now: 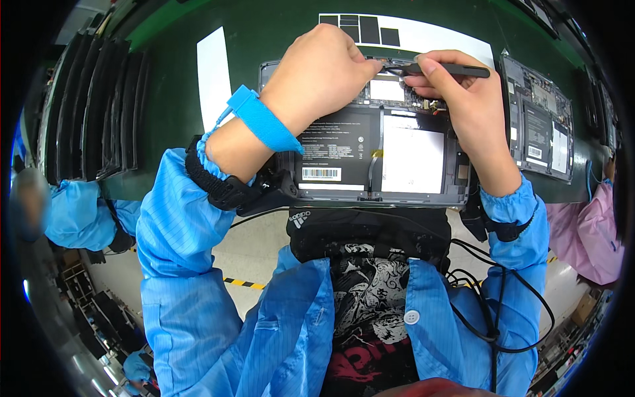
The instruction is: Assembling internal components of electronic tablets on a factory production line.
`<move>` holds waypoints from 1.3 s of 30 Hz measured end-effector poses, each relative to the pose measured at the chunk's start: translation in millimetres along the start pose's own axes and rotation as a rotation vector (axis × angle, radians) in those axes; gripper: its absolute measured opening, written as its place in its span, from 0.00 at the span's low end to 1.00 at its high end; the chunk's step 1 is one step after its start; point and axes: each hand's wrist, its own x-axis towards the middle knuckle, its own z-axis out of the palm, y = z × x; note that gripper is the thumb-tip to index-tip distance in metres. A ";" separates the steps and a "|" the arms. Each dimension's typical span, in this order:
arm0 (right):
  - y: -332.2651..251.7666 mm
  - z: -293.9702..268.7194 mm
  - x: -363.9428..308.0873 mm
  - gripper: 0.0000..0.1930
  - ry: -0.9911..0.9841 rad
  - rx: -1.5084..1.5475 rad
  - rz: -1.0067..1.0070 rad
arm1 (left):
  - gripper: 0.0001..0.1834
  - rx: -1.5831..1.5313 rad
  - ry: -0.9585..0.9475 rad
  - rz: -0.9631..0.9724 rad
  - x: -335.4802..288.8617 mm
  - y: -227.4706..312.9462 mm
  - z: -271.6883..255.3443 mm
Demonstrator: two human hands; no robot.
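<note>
An opened tablet-like device (pixel 460 188) lies in front of me, its circuit board (pixel 413 99) on the far side and a black battery (pixel 340 149) on the near side. A white rectangle (pixel 413 155) covers the battery's right part. My right hand (pixel 453 89) grips black tweezers (pixel 466 69), whose tips point left at the board's far edge. Beside those tips, my left hand (pixel 324 69) is closed, thumb and finger together over the board; whatever they pinch is hidden. A blue wrist strap (pixel 264 122) circles my left wrist.
A second opened device (pixel 539 119) lies on the green table (pixel 172 86) to the right. Several dark panels (pixel 92 106) stand in a row at left. A white sheet with black pieces (pixel 423 40) lies behind; another white strip (pixel 213 73) is left. Other people's sleeves (pixel 585 228) show at both sides.
</note>
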 end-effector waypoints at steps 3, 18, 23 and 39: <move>-1.3 -1.3 -0.4 0.11 0.007 0.000 -0.002 | 0.17 0.003 -0.009 -0.007 0.7 0.1 0.5; 1.6 -2.1 0.0 0.11 0.024 -0.036 0.013 | 0.17 0.021 0.037 0.021 2.1 -2.2 5.5; 2.9 -3.1 0.5 0.11 0.017 -0.062 0.014 | 0.18 0.083 0.039 0.036 2.8 2.5 2.9; 0.0 -4.4 -2.5 0.10 0.220 0.102 -0.252 | 0.19 -0.146 -0.295 -0.268 20.1 13.2 -19.8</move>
